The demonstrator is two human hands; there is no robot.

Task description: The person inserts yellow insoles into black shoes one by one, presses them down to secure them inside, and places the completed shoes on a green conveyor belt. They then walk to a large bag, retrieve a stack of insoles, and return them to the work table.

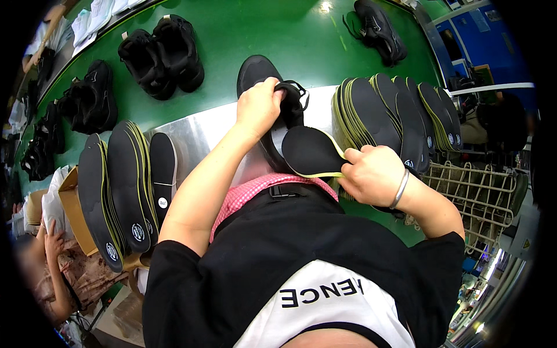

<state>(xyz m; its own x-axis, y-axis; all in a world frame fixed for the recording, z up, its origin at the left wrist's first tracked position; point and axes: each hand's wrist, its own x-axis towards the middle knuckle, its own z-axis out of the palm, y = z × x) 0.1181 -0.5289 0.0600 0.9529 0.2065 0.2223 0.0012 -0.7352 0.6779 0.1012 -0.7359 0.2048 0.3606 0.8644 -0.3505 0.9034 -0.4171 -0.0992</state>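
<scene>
A black lace-up shoe lies in front of me with its toe pointing away. My left hand is closed on its upper near the laces, gripping around the tongue area. My right hand pinches a black insole with a yellow-green edge. That insole is held just right of the shoe's heel, outside its opening. The end under my right fingers is partly hidden.
Stacks of insoles stand on the right and on the left. Several black shoes rest along the green table, with another shoe far right. A wire rack stands at right; a person's hand shows at left.
</scene>
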